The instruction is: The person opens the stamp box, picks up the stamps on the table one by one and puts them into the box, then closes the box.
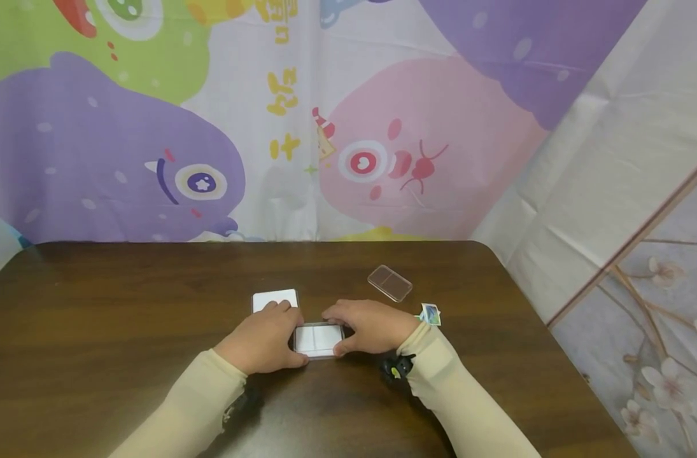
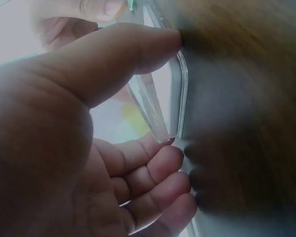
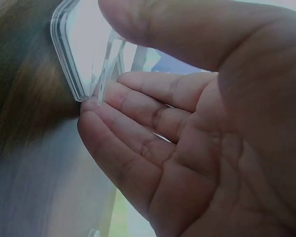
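Between both hands, low over the table, lies a small clear plastic case (image 1: pixel 317 339) with a white face and a line across it. My left hand (image 1: pixel 265 340) grips its left end, thumb at the near corner. At the right end, my right hand (image 1: pixel 373 327) holds it between thumb and fingers. A narrow transparent panel (image 2: pixel 150 101) leans at an angle off the case in the left wrist view; the right wrist view shows a similar clear strip (image 3: pixel 108 66) by the fingertips. Partly under the left fingers sits a white rectangular piece (image 1: pixel 274 298) with a clear rim.
A loose clear cover (image 1: pixel 390 283) lies flat on the brown wooden table (image 1: pixel 125 305), beyond the right hand. Beside the right wrist is a small picture tag (image 1: pixel 431 314). A curtain with cartoon figures (image 1: pixel 371 159) hangs behind the table's far edge.
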A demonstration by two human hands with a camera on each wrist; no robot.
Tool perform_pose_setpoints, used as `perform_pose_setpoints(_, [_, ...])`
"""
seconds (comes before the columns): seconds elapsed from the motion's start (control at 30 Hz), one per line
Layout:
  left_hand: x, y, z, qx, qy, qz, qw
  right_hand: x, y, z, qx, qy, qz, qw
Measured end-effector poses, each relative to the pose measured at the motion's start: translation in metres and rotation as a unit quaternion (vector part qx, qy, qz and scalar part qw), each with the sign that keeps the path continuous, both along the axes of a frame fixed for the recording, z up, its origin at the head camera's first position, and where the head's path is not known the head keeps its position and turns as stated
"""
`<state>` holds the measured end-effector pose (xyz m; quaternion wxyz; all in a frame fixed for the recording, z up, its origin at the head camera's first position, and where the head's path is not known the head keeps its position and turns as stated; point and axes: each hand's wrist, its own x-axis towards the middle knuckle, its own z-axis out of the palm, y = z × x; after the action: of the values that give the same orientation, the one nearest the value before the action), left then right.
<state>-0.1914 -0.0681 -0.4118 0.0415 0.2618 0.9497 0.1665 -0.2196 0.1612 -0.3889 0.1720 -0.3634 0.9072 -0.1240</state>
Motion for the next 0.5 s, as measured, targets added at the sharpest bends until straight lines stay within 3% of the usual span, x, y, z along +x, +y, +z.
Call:
perform_pose_setpoints(0.17, [0.0005,-0.0004,-0.0016,0.002,-0.014,0.007,0.9999,0.0005,-0.0018,0.0004,0.008,-0.010,0.001,1.000])
perform_pose_setpoints(0.5, [0.0017,0.0017,-0.0012,-0.002,-0.007,0.014,0.9999,-0.0001,0.0064,0.0063,-0.001,-0.025,-0.009,1.000])
